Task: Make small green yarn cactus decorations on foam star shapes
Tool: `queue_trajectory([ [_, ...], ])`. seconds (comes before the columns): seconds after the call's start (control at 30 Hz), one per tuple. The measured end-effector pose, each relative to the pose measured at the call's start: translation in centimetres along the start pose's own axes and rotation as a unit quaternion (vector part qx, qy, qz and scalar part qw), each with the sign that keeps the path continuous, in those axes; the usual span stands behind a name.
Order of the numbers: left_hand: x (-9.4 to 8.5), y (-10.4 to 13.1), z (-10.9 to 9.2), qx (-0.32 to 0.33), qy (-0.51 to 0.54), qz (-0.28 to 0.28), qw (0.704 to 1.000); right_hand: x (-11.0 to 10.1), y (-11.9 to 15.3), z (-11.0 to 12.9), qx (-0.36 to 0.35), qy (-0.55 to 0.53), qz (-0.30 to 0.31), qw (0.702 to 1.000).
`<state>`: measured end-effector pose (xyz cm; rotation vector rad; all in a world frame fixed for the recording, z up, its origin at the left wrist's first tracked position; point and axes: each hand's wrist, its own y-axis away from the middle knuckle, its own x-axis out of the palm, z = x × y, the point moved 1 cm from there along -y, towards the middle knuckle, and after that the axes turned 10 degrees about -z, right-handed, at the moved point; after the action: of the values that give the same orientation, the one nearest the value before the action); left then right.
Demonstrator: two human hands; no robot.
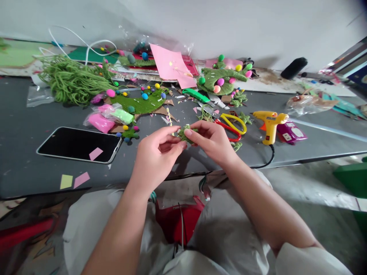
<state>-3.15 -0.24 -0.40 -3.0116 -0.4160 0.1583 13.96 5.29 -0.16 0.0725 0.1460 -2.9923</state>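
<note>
Between my two hands, above the table's front edge, is a small green yarn-wrapped piece (183, 134) with a pale bit on top. My left hand (159, 151) pinches its left side with thumb and fingers. From the right, my right hand (210, 141) grips it, the thumb lying across its front. Its lower part is hidden by my fingers. Just behind my left fingertips stands a thin pale patterned stick (169, 116). Scissors (233, 124) with yellow and red handles lie beyond my right hand.
A yellow glue gun (269, 124) stands at right, its black cord over the edge. A phone (80, 145) lies at left. Behind are green yarn (76, 78), a green cutter (196, 95), a green felt shape with coloured balls (137, 103), and pink paper (169, 63).
</note>
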Motion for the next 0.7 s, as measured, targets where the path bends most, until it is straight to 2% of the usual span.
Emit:
queue_trajectory([
  [0.33, -0.1, -0.07, -0.28, -0.012, 0.005, -0.004, 1.0, -0.32, -0.08, -0.27, 0.014, -0.052, 0.039, 0.998],
  [0.53, 0.05, -0.04, 0.15, -0.013, 0.026, 0.005, 1.0, -0.14, 0.13, -0.06, 0.01, 0.007, 0.023, 1.0],
  [0.7, 0.06, -0.05, -0.01, -0.013, 0.011, -0.001, 1.0, -0.47, -0.02, -0.37, 0.016, -0.026, 0.051, 0.998],
])
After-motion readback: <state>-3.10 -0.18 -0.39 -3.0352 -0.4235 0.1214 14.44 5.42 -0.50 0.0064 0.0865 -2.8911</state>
